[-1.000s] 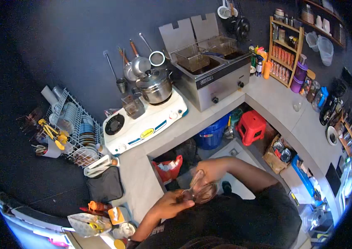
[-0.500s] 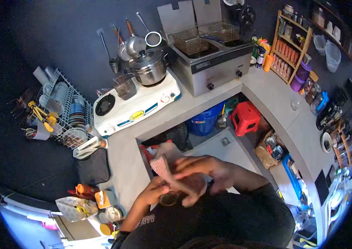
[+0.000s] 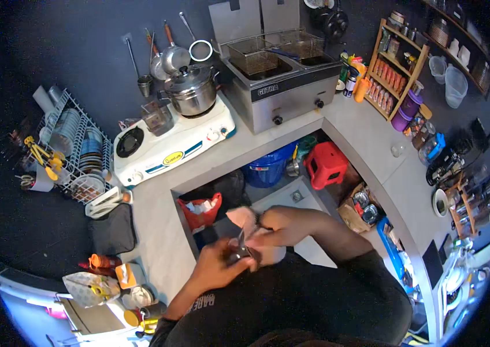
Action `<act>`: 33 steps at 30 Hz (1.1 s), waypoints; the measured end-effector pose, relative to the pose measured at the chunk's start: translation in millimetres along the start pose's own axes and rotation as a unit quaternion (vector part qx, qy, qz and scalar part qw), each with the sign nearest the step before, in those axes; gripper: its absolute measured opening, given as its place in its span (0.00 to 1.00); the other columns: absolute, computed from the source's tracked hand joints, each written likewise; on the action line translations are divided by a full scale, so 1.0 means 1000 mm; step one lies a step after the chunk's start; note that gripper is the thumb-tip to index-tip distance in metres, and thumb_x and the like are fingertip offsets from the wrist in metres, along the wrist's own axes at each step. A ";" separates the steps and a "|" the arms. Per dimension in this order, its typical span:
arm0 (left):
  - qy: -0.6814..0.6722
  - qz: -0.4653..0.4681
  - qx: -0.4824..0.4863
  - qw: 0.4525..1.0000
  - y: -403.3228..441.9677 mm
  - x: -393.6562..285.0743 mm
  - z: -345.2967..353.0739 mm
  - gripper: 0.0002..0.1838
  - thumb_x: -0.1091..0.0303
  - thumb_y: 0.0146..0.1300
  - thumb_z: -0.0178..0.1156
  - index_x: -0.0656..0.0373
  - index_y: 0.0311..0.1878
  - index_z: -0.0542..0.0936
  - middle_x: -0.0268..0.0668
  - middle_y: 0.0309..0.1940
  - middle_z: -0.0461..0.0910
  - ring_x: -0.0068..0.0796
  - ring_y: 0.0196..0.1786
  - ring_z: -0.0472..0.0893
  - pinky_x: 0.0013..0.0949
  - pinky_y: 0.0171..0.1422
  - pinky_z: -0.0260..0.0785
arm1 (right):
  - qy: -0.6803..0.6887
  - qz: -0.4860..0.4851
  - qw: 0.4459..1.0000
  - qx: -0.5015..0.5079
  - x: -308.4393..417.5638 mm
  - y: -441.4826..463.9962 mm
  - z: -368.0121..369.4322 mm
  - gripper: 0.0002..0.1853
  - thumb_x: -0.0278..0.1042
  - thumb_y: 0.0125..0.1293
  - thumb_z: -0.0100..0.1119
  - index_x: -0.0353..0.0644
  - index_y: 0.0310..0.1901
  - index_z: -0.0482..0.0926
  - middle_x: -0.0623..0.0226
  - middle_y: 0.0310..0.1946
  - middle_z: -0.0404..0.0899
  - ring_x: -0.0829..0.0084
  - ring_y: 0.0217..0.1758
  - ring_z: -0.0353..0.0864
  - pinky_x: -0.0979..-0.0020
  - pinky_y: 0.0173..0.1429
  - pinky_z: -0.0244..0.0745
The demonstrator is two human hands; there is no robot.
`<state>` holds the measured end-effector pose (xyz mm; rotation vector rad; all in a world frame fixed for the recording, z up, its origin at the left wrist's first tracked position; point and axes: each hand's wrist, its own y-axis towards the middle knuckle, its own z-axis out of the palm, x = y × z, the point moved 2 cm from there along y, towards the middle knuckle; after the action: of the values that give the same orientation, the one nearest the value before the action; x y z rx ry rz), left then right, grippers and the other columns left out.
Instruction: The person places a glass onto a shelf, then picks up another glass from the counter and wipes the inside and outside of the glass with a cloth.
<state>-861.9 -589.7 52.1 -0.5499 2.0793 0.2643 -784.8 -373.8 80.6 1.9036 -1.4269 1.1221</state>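
Pot sits on the white stove, beside the fryer, along pale counter.

Kitchen | two-basket fryer | pot on gas stove | dish rack

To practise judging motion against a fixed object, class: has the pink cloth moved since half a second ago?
Yes, rightward in the view: then the pink cloth overlapped the red bag; now it shows clear of it.

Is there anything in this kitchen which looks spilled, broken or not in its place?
No clear spill or damage shows. Slightly odd, perhaps: the square container sits on the stove, between pot and burner, instead of on the counter.
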 end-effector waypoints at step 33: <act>-0.427 0.016 -0.064 0.902 0.074 -0.037 0.170 0.37 0.48 0.63 0.65 0.67 0.66 0.69 0.43 0.60 0.75 0.35 0.63 0.74 0.40 0.69 0.62 | 0.137 -0.201 0.970 0.017 -0.062 -0.071 -0.098 0.42 0.48 0.49 0.82 0.37 0.62 0.74 0.61 0.59 0.77 0.65 0.63 0.76 0.62 0.69 0.68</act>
<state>-753.4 -447.6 -10.5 -0.3750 1.2182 0.5536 -755.0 -241.6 85.9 1.8638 -0.8314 1.1556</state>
